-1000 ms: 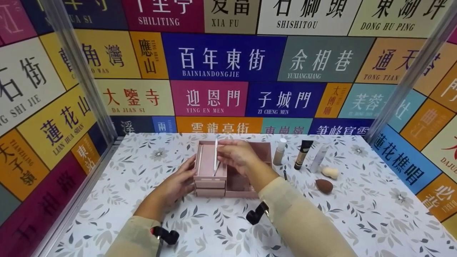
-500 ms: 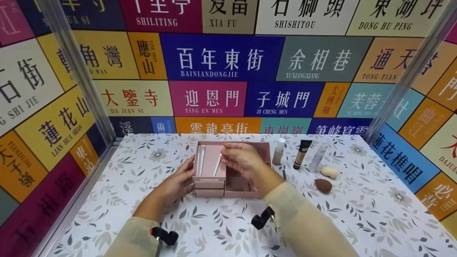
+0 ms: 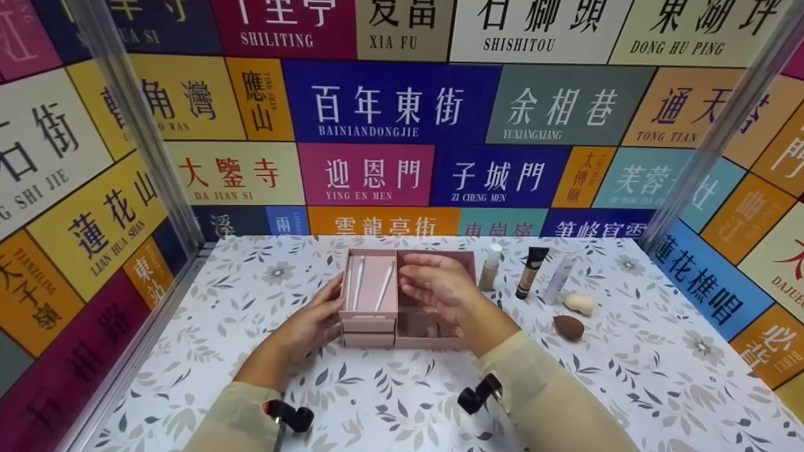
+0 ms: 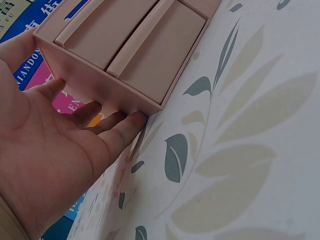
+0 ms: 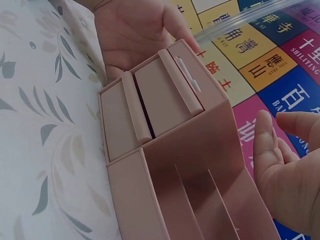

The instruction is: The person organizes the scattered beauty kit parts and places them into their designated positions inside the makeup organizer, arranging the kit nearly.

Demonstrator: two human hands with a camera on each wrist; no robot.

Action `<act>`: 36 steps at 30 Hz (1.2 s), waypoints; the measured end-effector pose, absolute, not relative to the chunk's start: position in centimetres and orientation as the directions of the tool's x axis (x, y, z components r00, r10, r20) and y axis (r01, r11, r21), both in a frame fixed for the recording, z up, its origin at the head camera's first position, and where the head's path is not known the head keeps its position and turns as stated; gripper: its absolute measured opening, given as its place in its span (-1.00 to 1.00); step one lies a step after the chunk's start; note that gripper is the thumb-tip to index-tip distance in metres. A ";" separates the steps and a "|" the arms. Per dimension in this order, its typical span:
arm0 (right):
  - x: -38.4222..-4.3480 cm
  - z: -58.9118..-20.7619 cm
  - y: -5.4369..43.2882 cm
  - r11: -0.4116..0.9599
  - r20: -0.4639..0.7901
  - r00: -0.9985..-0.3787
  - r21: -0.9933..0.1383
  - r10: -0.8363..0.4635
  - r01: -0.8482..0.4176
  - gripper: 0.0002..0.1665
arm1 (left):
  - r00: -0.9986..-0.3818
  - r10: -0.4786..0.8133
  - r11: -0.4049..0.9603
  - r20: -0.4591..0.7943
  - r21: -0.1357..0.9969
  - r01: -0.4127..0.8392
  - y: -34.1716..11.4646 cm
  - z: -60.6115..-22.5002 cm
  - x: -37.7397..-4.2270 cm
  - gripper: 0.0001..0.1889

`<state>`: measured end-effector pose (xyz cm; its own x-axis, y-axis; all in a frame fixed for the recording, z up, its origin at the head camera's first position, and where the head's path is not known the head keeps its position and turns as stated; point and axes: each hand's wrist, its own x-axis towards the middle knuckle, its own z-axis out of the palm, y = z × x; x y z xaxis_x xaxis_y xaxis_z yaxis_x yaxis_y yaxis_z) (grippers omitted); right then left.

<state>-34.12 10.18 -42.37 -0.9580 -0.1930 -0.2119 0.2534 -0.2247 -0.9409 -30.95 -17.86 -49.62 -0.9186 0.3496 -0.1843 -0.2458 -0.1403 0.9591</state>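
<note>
- Left grip [image 4: 55, 135] is spread along the side of the pink organizer [image 3: 370, 321]; its fingertips touch the side wall, and the thumb is at the upper edge.
- Right grip [image 3: 436, 279] is loosely open, with fingers slightly bent, and it has hold of nothing; it is above the right part of the organizer.
- Organizer stands on the desk [image 3: 628, 389], between both grips.
- On its left part, two white sticks [image 3: 384, 285] lie inside the top tray, apart from each other; they lean a little in different directions.
- Under this tray are two drawers [image 5: 167, 92], one above the other, both pushed in.
- Right part has compartments, and thin dividers [image 5: 225, 210] stand in it.
- To the right of the organizer are a bottle [image 3: 490, 269] with white cap, a tube [image 3: 532, 273] with black cap and a pale slim container [image 3: 561, 279].
- Nearer to the person, a cream sponge [image 3: 579, 304] and a brown sponge [image 3: 569, 327] lie near each other.
- Behind the desk there is a wall [image 3: 389, 103] of coloured panels with writing.
</note>
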 end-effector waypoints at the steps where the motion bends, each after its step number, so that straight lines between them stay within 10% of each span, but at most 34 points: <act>1: -33.9 -42.4 10.5 -0.224 -0.207 -0.959 -0.942 -0.193 0.248 -0.42 | -0.918 0.353 -0.140 -0.181 0.960 -0.243 -17.9 -49.7 -31.0 -0.27; 36: -29.4 -45.8 25.0 -0.245 -0.201 -0.971 -0.942 -0.133 0.229 -0.64 | -0.909 0.392 -0.142 -0.142 0.967 -0.212 -17.9 -49.9 -31.0 -0.24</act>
